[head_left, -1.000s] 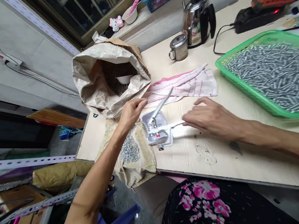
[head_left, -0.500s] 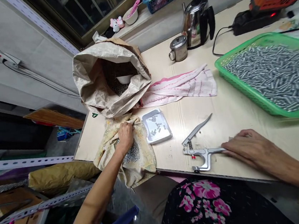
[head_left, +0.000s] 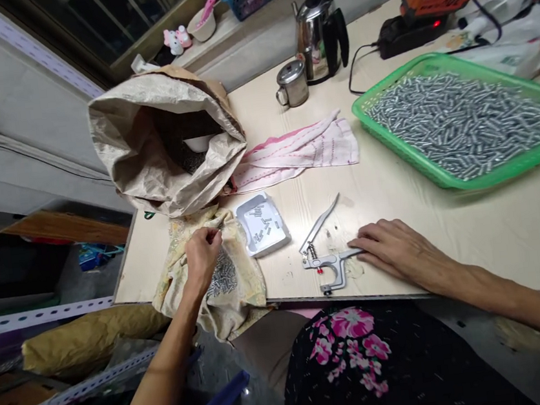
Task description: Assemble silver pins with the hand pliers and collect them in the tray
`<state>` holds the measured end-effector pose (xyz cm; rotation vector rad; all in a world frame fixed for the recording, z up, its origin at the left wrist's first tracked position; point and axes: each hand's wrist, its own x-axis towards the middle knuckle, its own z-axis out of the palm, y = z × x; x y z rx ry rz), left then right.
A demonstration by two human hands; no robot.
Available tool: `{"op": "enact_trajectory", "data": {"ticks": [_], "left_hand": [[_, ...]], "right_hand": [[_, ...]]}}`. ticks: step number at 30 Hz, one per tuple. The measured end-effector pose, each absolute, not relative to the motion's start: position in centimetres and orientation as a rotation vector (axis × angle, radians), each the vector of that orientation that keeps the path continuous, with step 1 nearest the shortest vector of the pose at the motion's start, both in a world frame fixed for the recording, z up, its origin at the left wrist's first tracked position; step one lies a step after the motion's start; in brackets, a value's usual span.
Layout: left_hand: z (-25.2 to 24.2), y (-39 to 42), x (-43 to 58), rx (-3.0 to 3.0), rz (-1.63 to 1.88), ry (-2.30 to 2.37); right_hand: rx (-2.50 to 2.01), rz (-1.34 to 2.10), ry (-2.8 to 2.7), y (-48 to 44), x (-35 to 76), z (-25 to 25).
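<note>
My left hand (head_left: pixel 202 257) is closed in a pinch above a yellowish crumpled cloth (head_left: pixel 252 282). What sits between its fingertips is too small to name. A pile of small metal pieces (head_left: pixel 222 277) lies on the cloth below it. To its right stands a shallow white tray (head_left: pixel 268 245) with several short metal pieces inside. My right hand (head_left: pixel 402 249) rests on the table with its fingers stretched out, touching the handle end of metal snap pliers (head_left: pixel 336 266). The pliers lie on the table with their other lever spread apart; part of the handle is hidden by my fingers.
A large open sack (head_left: pixel 150 177) holds a white scoop (head_left: pixel 198 144). Behind are a pink-white towel (head_left: pixel 313 149), a metal cup (head_left: pixel 293 83) and a kettle (head_left: pixel 318 34). At right, a green basket (head_left: pixel 421 162) holds many metal pieces. The table's front edge borders my lap.
My left hand has risen from the cloth, and its pinched fingertips now show. The fingers of my right hand lie flatter by the pliers' handle. The whole view has shifted.
</note>
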<state>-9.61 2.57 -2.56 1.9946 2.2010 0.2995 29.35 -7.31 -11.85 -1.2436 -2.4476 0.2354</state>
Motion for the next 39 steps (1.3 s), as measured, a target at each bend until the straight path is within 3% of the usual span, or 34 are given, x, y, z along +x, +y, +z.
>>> {"op": "enact_trajectory", "data": {"ticks": [5, 12, 21, 32, 39], "left_hand": [[-1.5, -3.8, -3.5, 1.459, 0.499, 1.779], [-6.3, -8.6, 3.5, 0.971, 0.518, 1.581], [-7.2, -8.7, 3.9, 1.001, 0.485, 1.641], [-7.4, -6.8, 3.3, 1.154, 0.046, 1.571], [-7.2, -7.1, 3.6, 1.044, 0.048, 1.56]], "right_hand": [[-1.256, 0.215, -2.487, -6.9, 28.6, -11.6], [-1.17, 0.17, -2.48, -7.0, 28.3, -10.3], [-1.164, 0.004, -2.492, -7.4, 28.3, -10.5], [-1.173, 0.149, -2.52, -7.4, 28.3, -10.7], [-1.199, 0.267, -2.541, -7.3, 28.7, -10.7]]}}
